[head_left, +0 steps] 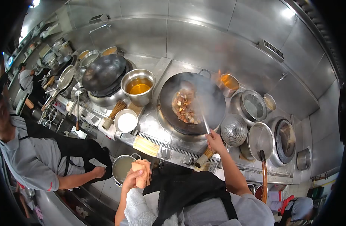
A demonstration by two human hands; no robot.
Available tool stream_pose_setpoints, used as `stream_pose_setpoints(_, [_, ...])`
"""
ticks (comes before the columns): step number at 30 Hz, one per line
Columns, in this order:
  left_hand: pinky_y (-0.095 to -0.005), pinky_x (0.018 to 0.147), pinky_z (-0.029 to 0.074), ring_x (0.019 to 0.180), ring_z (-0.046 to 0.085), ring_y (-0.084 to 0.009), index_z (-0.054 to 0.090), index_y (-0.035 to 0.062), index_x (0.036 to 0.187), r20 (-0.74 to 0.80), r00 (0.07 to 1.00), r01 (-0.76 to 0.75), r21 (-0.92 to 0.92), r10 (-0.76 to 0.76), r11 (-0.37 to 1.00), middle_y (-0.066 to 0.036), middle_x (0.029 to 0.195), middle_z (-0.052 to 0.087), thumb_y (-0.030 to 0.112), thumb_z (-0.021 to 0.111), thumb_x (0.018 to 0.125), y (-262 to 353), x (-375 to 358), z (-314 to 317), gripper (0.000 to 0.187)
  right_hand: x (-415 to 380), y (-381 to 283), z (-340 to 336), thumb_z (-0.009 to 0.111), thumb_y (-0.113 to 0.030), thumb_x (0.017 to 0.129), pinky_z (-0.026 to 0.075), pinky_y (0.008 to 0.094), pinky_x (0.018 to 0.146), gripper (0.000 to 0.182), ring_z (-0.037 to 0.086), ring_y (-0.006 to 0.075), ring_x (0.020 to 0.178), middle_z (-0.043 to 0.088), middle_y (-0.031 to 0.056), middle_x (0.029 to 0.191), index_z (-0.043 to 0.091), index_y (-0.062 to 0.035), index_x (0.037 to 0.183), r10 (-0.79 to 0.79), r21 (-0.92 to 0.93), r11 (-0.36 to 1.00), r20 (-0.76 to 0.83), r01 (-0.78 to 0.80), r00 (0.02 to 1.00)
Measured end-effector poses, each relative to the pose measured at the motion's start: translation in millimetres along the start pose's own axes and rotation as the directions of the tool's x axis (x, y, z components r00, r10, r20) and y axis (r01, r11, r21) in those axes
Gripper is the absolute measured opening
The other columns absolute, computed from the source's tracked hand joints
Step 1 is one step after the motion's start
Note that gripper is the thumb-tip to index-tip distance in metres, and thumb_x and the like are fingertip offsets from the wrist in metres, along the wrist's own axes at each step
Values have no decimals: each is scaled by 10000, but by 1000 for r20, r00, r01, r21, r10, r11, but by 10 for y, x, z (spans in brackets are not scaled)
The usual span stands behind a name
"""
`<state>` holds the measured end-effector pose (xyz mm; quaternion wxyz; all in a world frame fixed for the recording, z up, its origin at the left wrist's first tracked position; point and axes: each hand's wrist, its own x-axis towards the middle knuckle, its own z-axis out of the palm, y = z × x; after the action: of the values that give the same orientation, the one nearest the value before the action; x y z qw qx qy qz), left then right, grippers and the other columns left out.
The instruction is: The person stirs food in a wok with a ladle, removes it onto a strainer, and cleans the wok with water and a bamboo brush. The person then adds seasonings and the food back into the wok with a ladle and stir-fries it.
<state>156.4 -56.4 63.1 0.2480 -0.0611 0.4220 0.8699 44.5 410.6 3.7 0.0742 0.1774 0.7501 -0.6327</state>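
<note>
My right hand (215,142) is closed around the handle of a metal ladle (206,125), which reaches into a large black wok (168,101). Browned, sliced pieces of food (186,107) lie in the wok, partly veiled by steam; the ladle's bowl is at their upper edge. Lower down, near my apron, my left hand (131,179) grips a folded orange cloth (142,173). A white towel (137,207) hangs by my left forearm. Close below my right hand lies a bamboo brush (203,159).
Left of the wok stand a steel pot (138,100) of orange oil and a bowl of white contents (126,121). A perforated strainer (234,130) and a wooden-handled mesh skimmer (260,139) are at right. Another person (41,154) stands at left, beside a pot of cloudy liquid (122,168).
</note>
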Motion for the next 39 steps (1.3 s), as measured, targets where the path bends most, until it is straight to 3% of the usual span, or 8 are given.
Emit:
stream_pose_setpoints(3, [-359, 720, 601, 821, 708, -250, 552, -20, 1309, -18, 1000, 25, 2, -25, 1000, -159, 971, 691, 325, 836, 824, -8, 22, -33, 659, -225, 282, -23, 701, -207, 959, 527, 348, 673, 653, 660, 215, 676, 694, 119, 828, 471, -133, 1566, -479, -466, 758, 77, 456, 874])
stream_pose_setpoints(6, [-359, 716, 603, 828, 710, -249, 539, -16, 1321, 26, 999, 38, -8, -38, 999, -158, 982, 694, 331, 833, 833, -43, 98, -117, 667, -933, -39, -239, 739, -204, 911, 547, 416, 773, 668, 700, 302, 769, 716, 171, 924, 514, -185, 1539, -138, -642, 756, 36, 129, 990])
stream_pose_setpoints(14, [-399, 763, 631, 926, 718, -280, 461, 11, 1386, 121, 987, 107, 20, -108, 994, -183, 1085, 663, 291, 849, 831, 61, 442, -123, 733, -1825, 148, -890, 731, -107, 883, 496, 418, 660, 673, 598, 314, 659, 570, 135, 744, 544, -216, 1521, -342, -837, 539, -123, 87, 932])
stream_pose_setpoints(18, [-410, 704, 639, 882, 726, -284, 461, 17, 1387, 99, 992, 78, 60, -84, 995, -185, 1052, 674, 274, 856, 823, 125, 501, -16, 735, -2239, 100, -1073, 731, -43, 879, 474, 343, 600, 633, 560, 160, 608, 539, 62, 659, 567, -84, 1489, -276, -614, 781, -181, 110, 944])
stream_pose_setpoints(20, [-403, 693, 638, 849, 728, -278, 488, 8, 1365, 123, 981, 144, 56, -150, 988, -182, 1022, 685, 271, 860, 814, 109, 540, -61, 715, -2559, -241, -1129, 734, -33, 883, 465, 307, 618, 618, 547, 98, 667, 550, -8, 695, 574, -49, 1479, 99, -317, 938, -144, -140, 985])
stream_pose_setpoints(23, [-396, 695, 637, 834, 728, -266, 536, -14, 1309, 140, 971, 185, 65, -193, 981, -173, 1003, 692, 266, 864, 807, 153, 526, 2, 662, -2637, -136, -1377, 740, -43, 890, 444, 283, 597, 616, 526, 77, 659, 572, -46, 747, 577, -48, 1484, 234, -332, 914, -35, -232, 972])
stream_pose_setpoints(28, [-384, 687, 636, 817, 729, -242, 579, -38, 1251, 198, 961, 173, 112, -192, 979, -159, 999, 698, 279, 864, 814, 121, 514, 1, 611, -1813, 511, -987, 716, -85, 940, 381, 253, 525, 578, 445, 42, 607, 490, -67, 717, 558, -27, 1494, -147, -507, 856, -44, 105, 988])
stream_pose_setpoints(39, [-402, 740, 630, 885, 721, -272, 534, 2, 1286, -6, 998, 58, -7, -58, 998, -183, 1014, 686, 251, 846, 829, 52, -51, -312, 607, -757, 515, 164, 576, -190, 1043, 407, 284, 371, 444, 470, 93, 439, 508, 3, 669, 442, -67, 1448, -77, -25, 997, -298, 73, 951])
